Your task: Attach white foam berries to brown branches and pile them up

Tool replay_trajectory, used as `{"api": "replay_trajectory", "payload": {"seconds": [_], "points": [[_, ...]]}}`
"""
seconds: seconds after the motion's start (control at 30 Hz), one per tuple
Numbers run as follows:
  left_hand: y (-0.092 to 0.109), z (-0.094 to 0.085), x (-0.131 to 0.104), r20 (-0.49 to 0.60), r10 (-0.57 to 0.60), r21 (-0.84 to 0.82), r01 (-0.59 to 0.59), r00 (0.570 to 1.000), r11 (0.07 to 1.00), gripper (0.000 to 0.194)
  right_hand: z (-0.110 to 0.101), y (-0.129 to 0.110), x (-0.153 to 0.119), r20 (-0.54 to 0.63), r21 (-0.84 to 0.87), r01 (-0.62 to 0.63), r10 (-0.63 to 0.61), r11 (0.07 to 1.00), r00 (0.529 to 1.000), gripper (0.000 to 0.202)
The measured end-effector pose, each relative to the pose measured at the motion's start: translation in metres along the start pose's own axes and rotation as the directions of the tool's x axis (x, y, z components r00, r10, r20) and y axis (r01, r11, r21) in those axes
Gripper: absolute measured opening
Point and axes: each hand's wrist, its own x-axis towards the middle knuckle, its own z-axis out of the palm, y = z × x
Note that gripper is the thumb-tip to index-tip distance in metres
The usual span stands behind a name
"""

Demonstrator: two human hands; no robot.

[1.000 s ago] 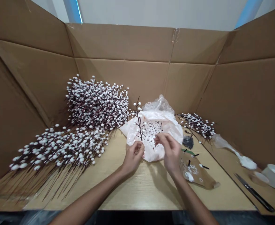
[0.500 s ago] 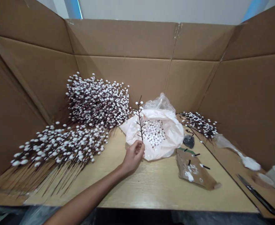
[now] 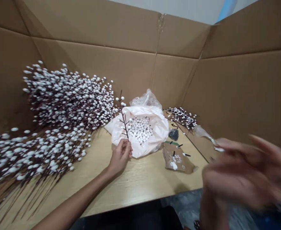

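Observation:
My left hand (image 3: 121, 156) is closed, pinching the lower stem of a dark brown artificial berry twig (image 3: 124, 123). The twig stands upright, with a few white berries near its top and bare side stubs below. Behind it lies an open white plastic bag (image 3: 161, 127) full of loose white berries (image 3: 140, 129). At the right, strongly blurred hands (image 3: 241, 179) overlap above the table's front edge. One seems to be my right hand and the other another person's; motion smear hides the fingers and anything in them.
Large bunches of finished white-berry stems (image 3: 71, 99) fill the left side. To the right are a cardboard scrap (image 3: 178, 158) with white glue and small black sticks, a dark packet (image 3: 173, 134) and a smaller berry bunch (image 3: 182, 117). Cardboard walls (image 3: 238, 95) enclose the table (image 3: 131, 188).
The view has swung to the right. Blurred hands have come in at the right, covering the knife and white cup. My left hand still holds the twig over the bag's edge.

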Motion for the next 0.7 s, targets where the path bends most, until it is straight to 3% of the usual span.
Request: {"api": "replay_trajectory", "payload": {"seconds": [0.1,0.2,0.23,0.33,0.53,0.7], "points": [[-0.002,0.0,0.0,0.034,0.02,0.036,-0.022,0.999,0.999,0.02,0.003,0.038,0.026,-0.078,0.045,-0.079,0.083,0.996,0.993,0.03],[-0.004,-0.001,0.0,0.044,0.036,0.07,-0.039,0.998,0.997,0.018,0.006,0.094,0.045,0.028,-0.09,-0.254,0.257,0.963,0.966,0.024],[-0.005,-0.001,0.0,0.045,0.043,0.077,-0.047,0.998,0.996,0.018,0.005,0.111,0.048,0.109,-0.213,-0.272,0.299,0.938,0.948,0.028],[-0.008,-0.002,0.001,0.056,0.059,0.084,-0.064,0.997,0.994,0.017,-0.001,0.145,0.048,0.192,-0.328,-0.261,0.334,0.908,0.923,0.03],[-0.012,-0.002,0.001,0.072,0.039,0.072,-0.044,0.997,0.996,0.017,-0.016,0.159,0.035,0.274,-0.465,-0.179,0.333,0.867,0.902,0.036],[-0.011,-0.003,0.0,0.073,0.04,0.076,-0.045,0.997,0.996,0.017,-0.017,0.164,0.03,0.333,-0.524,-0.137,0.35,0.841,0.876,0.039]]}}
